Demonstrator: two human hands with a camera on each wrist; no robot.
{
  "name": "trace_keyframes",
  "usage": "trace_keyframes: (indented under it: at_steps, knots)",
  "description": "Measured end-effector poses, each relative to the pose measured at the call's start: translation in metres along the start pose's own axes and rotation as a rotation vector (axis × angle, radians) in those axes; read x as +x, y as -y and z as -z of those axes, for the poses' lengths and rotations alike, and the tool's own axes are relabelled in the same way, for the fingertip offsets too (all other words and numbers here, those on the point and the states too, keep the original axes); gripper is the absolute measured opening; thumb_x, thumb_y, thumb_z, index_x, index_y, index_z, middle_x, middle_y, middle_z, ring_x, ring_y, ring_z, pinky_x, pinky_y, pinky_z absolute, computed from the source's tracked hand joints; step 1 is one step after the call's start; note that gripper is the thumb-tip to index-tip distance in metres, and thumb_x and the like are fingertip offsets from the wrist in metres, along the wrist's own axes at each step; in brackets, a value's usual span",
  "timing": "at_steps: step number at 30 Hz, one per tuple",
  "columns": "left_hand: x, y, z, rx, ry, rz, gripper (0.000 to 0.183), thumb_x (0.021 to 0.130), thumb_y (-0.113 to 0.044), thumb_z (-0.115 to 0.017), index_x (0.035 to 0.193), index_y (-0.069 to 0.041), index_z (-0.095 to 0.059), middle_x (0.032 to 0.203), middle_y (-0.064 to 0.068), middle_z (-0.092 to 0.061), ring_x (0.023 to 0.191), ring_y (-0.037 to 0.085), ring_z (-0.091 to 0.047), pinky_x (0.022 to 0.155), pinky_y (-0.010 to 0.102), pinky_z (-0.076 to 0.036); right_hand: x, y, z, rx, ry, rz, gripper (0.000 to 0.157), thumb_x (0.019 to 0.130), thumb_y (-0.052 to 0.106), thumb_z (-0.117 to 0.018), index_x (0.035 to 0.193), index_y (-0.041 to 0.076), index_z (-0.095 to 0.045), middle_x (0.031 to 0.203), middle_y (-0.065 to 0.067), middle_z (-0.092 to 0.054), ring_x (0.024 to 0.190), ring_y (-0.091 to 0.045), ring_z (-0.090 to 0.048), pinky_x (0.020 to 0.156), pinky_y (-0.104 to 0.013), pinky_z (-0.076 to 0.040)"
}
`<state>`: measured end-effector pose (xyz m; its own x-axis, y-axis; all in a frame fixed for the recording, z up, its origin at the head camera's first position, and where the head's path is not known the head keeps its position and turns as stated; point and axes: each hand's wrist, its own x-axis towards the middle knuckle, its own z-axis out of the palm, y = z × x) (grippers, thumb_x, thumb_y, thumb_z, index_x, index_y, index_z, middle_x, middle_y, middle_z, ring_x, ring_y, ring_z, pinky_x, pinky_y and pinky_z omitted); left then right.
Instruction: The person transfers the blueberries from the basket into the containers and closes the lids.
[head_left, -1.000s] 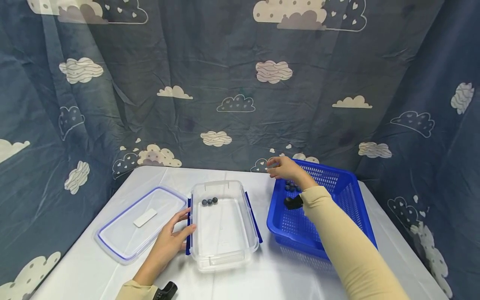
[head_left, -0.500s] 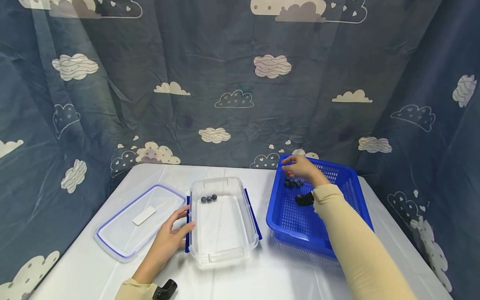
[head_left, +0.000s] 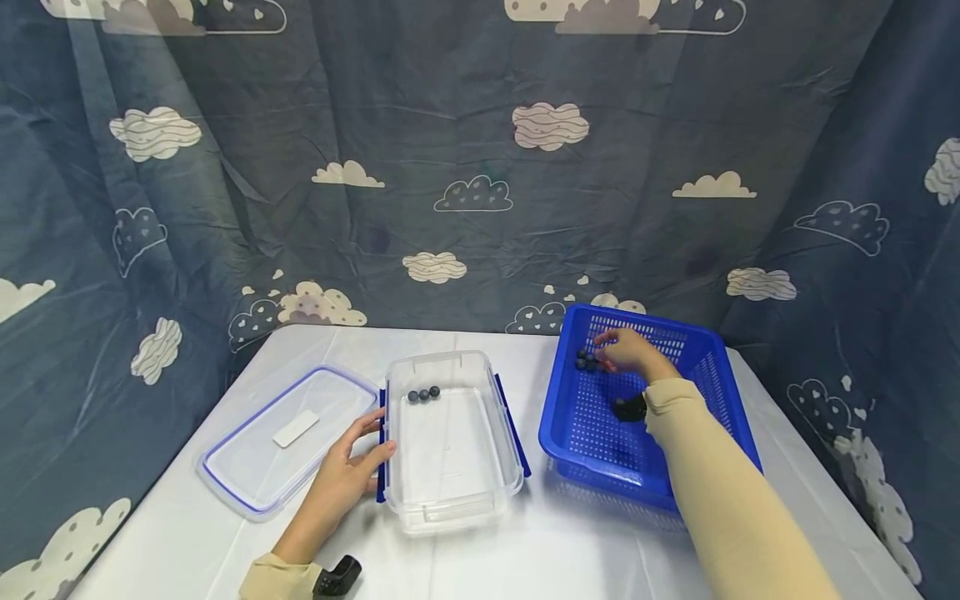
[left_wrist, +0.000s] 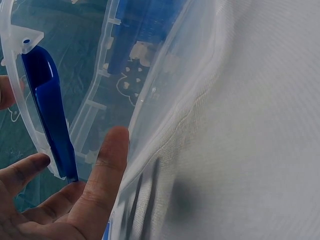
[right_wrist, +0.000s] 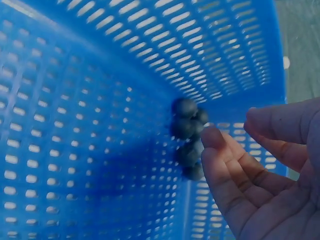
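While the right hand (head_left: 628, 352) was seen half a second earlier above the far left corner of the blue basket (head_left: 600, 477), it is now found lower and further right, inside the basket beside the small dark berries (head_left: 582, 363); its fingers are angled leftward, and the cluster is partly covered by them; the clear container (head_left: 444, 467) is held at its left side by the left hand (head_left: 345, 475), the thumb being laid over the rim; this hold is unchanged, as is the row of three berries (head_left: 424, 395) inside; the lid (head_left: 255, 467) is lying to the left.

In the left wrist view, the fingers are spread beside a blue latch (left_wrist: 50, 110); one digit is cut off by the left edge.

In the right wrist view, the right hand is shown unclosed, its digits bent and parted; the berries are blurred and overlapped, so their number is hard to make out; whether they are touched cannot be told.
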<state>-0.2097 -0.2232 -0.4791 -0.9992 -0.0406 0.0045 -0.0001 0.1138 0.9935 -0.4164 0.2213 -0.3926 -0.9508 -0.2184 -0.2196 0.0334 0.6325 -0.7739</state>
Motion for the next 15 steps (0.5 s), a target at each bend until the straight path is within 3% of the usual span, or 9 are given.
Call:
trace_keyframes:
  at_steps: [8,15]
  knots:
    - [0.001,-0.001,0.001,0.019,-0.006,-0.019,0.061,0.105,-0.020,-0.071,0.161,-0.018,-0.048,0.160,0.020,-0.044,0.109,0.034,-0.075,0.080,0.037,-0.069,0.000,-0.010,0.000,-0.033,-0.027,-0.050,0.052,0.099,-0.007,-0.050,0.149,-0.018,-0.043,0.100,-0.015,-0.063,0.073,-0.013,-0.059,0.065,-0.022,-0.054]
    - [0.001,0.001,0.002,-0.004,0.009,-0.011,0.060,0.105,-0.019,-0.071,0.161,-0.020,-0.049,0.160,0.019,-0.044,0.109,0.034,-0.075,0.079,0.039,-0.069,0.007,-0.025,0.000,-0.110,-0.017,-0.087,0.061,0.090,-0.008,-0.048,0.150,-0.017,-0.043,0.093,-0.014,-0.061,0.065,-0.013,-0.053,0.063,-0.024,-0.050]
